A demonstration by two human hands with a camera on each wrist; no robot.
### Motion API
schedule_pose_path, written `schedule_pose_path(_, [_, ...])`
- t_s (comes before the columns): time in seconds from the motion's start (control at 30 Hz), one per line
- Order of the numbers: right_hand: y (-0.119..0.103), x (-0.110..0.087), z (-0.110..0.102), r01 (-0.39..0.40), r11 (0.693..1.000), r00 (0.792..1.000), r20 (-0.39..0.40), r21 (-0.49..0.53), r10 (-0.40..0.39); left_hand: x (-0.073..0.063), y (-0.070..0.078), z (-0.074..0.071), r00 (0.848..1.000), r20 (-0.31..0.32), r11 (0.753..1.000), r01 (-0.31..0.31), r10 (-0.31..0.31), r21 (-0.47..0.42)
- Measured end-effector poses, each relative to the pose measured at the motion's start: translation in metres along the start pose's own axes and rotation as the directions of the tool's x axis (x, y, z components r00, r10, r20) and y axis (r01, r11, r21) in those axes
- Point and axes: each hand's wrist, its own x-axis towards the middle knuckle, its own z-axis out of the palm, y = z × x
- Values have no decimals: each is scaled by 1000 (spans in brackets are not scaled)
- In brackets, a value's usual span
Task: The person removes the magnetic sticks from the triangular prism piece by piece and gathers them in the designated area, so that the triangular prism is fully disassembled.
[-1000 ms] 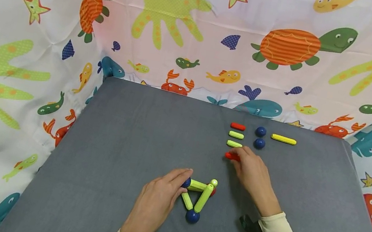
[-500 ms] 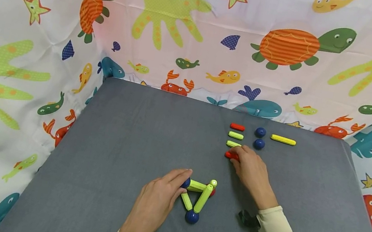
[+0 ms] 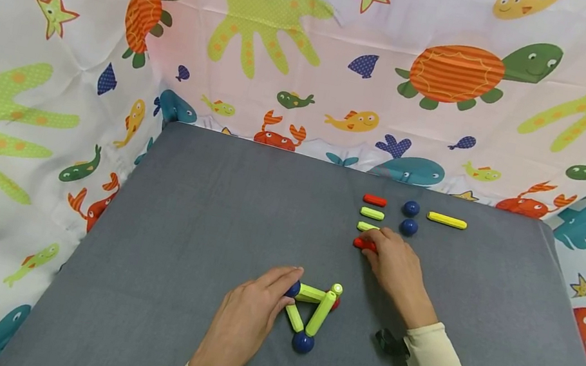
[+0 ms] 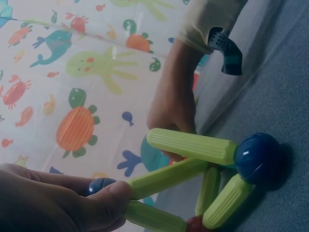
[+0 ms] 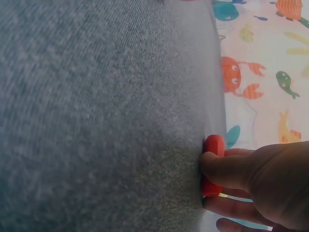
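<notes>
My left hand (image 3: 250, 316) pinches a blue ball (image 4: 99, 185) at the left corner of a small frame of yellow-green rods (image 3: 320, 313). Another blue ball (image 3: 303, 342) forms its front corner, and a red ball (image 3: 336, 304) shows partly behind the rods at the right. One rod (image 4: 190, 146) slants up from the front ball, its far end free in the left wrist view. Farther back on the table, my right hand (image 3: 398, 274) pinches a short red rod (image 5: 213, 187) between thumb and fingers, low at the grey cloth.
Beyond the right hand lie a red rod (image 3: 375, 200), two short yellow-green rods (image 3: 372, 213), two blue balls (image 3: 411, 209) and a longer yellow rod (image 3: 446, 220). A printed sea-animal curtain (image 3: 305, 48) borders the grey table (image 3: 194, 211) at the back and sides.
My right hand and the red rod in its fingers have shifted very slightly away from me. The left hand and the rod frame have stayed put.
</notes>
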Motion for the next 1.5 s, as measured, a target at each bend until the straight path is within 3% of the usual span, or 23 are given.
schedule_pose_path(0.2, [-10,-5,-11,42,999,999,-7,-3,-42,0,1,0,1000,7,1000,2,-2,12])
schedule_pose_path(0.33, [-27,-13,-33,108,990,990,86,86,-116,1,2,-1,1000,13,1000,4,-5,23])
schedule_pose_path(0.57, [-57,-36,-62,170,959,909,339,228,-242,3,2,-2,1000,24,1000,6,-7,28])
schedule_pose_path(0.7, [-66,-45,-62,176,948,886,377,265,-269,3,2,-2,1000,22,999,16,-17,33])
schedule_pose_path(1.03, [-69,-52,-50,207,946,916,290,249,-276,1,3,-2,1000,17,1000,11,-11,15])
schedule_pose_path(1.5, [-53,-58,-46,86,948,932,312,306,-185,2,3,-2,1000,8,1000,3,-3,11])
